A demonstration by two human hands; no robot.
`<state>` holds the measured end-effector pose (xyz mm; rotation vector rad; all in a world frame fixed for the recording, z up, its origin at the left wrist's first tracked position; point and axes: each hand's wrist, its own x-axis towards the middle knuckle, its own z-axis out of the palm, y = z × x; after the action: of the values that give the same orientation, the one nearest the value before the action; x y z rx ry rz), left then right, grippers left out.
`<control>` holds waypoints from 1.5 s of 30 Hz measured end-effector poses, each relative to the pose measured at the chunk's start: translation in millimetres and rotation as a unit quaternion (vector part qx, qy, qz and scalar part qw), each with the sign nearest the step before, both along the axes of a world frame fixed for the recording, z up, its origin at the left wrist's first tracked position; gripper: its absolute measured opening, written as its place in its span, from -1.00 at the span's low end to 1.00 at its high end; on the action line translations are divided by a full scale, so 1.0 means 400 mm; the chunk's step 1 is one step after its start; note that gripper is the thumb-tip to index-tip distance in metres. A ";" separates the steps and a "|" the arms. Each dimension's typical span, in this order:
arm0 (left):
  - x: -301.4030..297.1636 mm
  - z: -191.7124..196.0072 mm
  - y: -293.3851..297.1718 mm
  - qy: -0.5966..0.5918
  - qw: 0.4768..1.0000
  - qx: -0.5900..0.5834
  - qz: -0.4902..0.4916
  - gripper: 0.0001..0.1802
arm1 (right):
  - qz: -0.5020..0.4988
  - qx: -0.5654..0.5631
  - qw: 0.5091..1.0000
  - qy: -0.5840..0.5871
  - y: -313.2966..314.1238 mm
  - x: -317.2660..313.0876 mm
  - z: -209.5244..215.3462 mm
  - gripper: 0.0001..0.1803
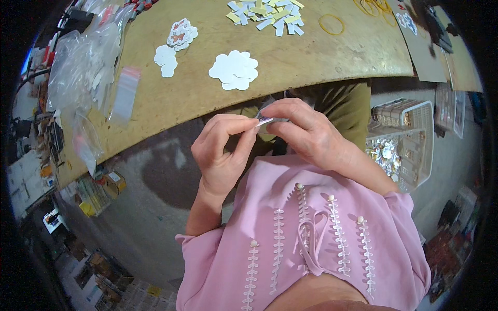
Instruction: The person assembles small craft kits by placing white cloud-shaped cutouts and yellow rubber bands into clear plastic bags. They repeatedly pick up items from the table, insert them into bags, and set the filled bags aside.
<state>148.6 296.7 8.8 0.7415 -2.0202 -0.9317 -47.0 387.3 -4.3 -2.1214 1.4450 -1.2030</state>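
My left hand (pixel 220 147) pinches a small white card piece (pixel 264 122) with a bit of purple on it, between thumb and forefinger. My right hand (pixel 303 127) is closed on a clear plastic bag (pixel 266 108), which touches the card piece. Both hands meet in front of the table's near edge, above my lap. The fingers partly hide the bag and the card. On the table lie white scalloped cutouts (pixel 233 70), a smaller white cutout group (pixel 166 59) and a stack of printed cutouts (pixel 181 35).
The wooden table (pixel 332 57) curves across the top. Folded white and yellow strips (pixel 267 14) and a yellow rubber band (pixel 332 24) lie on it. Clear bags (pixel 85 65) and a flat zip bag (pixel 125 93) are at left. A plastic basket (pixel 428 140) stands right.
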 end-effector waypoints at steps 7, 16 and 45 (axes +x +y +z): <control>0.000 0.004 0.004 -0.068 0.997 -0.043 -0.017 -0.75 | 0.001 0.011 1.000 0.004 0.011 -0.002 -0.001 -0.71; -0.011 0.042 -0.050 -0.080 0.991 -0.064 -0.086 -0.75 | -0.021 0.002 1.000 0.017 0.008 -0.019 -0.007 -0.70; -0.293 -0.036 -0.405 -0.147 0.988 0.014 -0.052 -0.81 | -0.077 0.043 0.996 0.000 0.089 -0.097 -0.060 -0.79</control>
<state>31.5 134.8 -5.8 0.8360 -2.3246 -0.9572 -85.7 422.8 -28.4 -1.9836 1.6560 -1.1702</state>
